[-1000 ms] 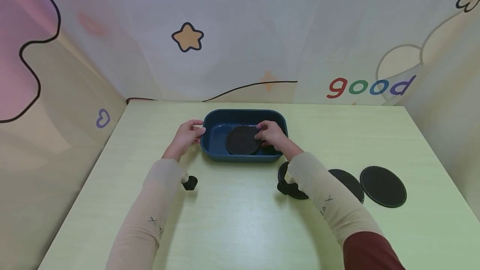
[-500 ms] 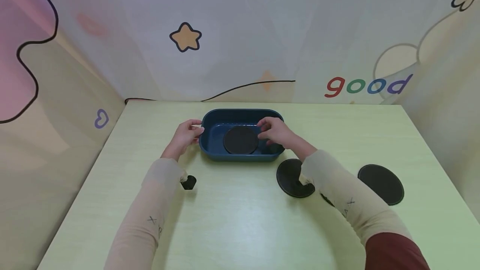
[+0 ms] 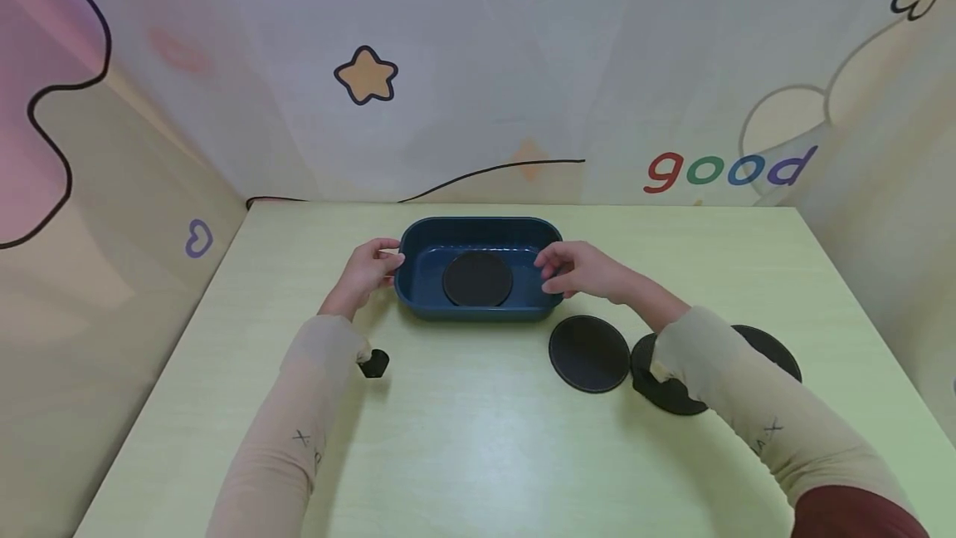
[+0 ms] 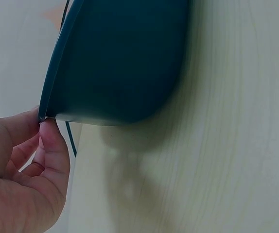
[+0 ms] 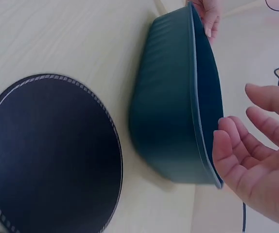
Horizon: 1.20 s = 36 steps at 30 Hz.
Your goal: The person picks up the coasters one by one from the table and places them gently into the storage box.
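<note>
A dark blue rectangular basin (image 3: 478, 314) stands on the table, with a round black coaster (image 3: 478, 279) lying flat inside. At its left end, my left hand (image 3: 366, 272) pinches the rim between thumb and fingers, as the left wrist view shows closely. My right hand (image 3: 586, 268) hovers at the opposite end, fingers loosely bent and nothing in them. In the right wrist view its fingertips (image 5: 222, 141) are right by the basin's rim. Just below that end lies another black coaster (image 5: 57, 155) with a stitched edge.
Two more black coasters lie to the right: a middle coaster (image 3: 665, 395) and a far coaster (image 3: 780, 351), both partly covered by my right sleeve (image 3: 747, 397). A printed backdrop (image 3: 478, 65) rises behind the pale table (image 3: 463, 438).
My right hand has come out of the basin, moving right to its right end and leaving the coaster inside. My left hand stays at the rim. The view has shifted slightly.
</note>
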### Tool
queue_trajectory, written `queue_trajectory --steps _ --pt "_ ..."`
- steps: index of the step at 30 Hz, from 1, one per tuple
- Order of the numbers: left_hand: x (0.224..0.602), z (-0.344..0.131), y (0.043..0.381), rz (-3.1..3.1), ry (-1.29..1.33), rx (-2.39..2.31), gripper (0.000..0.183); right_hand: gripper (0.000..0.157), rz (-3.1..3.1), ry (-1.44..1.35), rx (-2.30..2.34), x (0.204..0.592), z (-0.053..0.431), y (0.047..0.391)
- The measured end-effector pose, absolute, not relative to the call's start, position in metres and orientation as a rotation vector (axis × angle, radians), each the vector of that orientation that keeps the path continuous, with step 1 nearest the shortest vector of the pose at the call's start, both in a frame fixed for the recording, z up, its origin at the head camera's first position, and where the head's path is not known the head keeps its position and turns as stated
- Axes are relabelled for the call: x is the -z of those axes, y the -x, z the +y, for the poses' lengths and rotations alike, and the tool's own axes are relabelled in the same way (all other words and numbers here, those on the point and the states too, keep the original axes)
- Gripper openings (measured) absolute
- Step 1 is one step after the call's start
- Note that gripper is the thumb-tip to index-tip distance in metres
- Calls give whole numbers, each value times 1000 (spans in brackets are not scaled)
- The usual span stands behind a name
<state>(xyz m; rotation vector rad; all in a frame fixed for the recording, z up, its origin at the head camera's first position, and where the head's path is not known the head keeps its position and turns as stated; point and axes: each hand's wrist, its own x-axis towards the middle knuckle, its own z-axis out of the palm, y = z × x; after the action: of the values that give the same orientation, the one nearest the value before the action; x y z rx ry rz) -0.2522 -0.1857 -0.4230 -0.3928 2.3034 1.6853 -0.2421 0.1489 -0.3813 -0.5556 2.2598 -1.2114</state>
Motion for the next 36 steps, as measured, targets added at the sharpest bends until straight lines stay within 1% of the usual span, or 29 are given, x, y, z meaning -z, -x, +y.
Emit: queue_trajectory --steps 9,18,25,36 --pt "422 -186 252 2302 418 -1663 38 44 2256 500 1156 378 184 235" --pt "423 -186 251 2301 400 -1673 37 49 2239 384 1127 396 211 235" --pt "422 -185 251 2304 395 -1674 37 44 2201 302 1149 413 223 236" --pt "423 -187 252 2300 405 -1655 39 43 2162 276 1149 430 229 236"
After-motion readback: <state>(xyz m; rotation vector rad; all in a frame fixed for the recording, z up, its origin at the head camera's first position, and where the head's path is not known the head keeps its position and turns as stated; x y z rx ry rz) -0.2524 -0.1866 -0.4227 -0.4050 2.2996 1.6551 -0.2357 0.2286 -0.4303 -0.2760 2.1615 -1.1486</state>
